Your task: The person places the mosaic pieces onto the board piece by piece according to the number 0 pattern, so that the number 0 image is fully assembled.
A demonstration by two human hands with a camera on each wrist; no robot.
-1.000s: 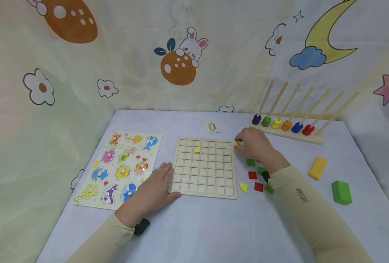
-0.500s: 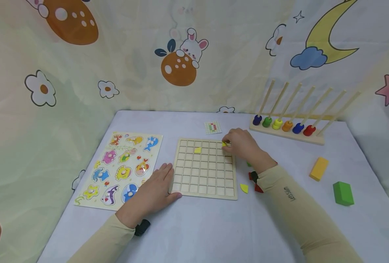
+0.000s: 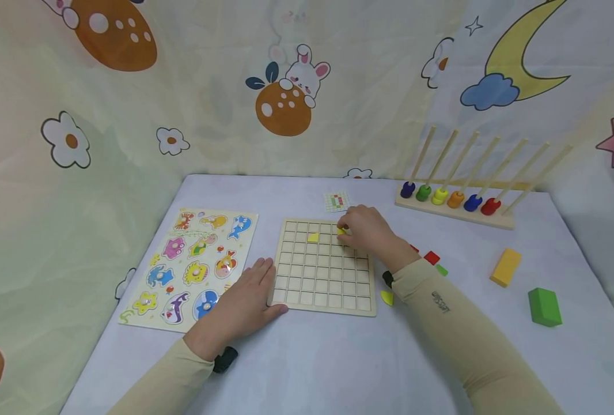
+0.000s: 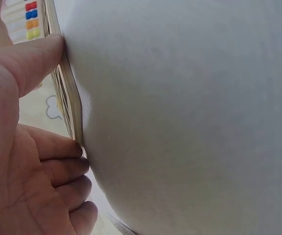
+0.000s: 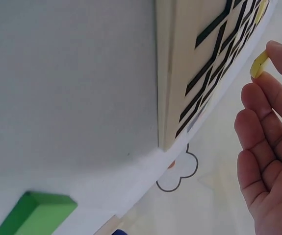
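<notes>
A wooden grid board (image 3: 313,271) lies mid-table with one yellow square tile (image 3: 313,237) in its upper rows. My left hand (image 3: 245,297) rests at the board's left edge, thumb at the lower corner and fingers straight along the side; the left wrist view has thumb and fingertips touching the board's edge (image 4: 72,103). Over the upper right of the grid, my right hand (image 3: 369,233) pinches a small yellow piece (image 5: 259,63) between thumb and index finger. A yellow quarter-round piece (image 3: 387,298) lies right of the board, partly covered by the right sleeve.
An animal peg puzzle (image 3: 195,259) lies at left. Behind the board is a small pattern card (image 3: 336,201). A bead rack with upright pegs (image 3: 454,213) stands back right. Red tiles (image 3: 432,257), a green tile (image 3: 442,270), an orange block (image 3: 505,267) and a green block (image 3: 544,306) lie right.
My right hand has carried the yellow piece leftward from beside the board to over its upper right squares. My left hand has stayed at the board's edge.
</notes>
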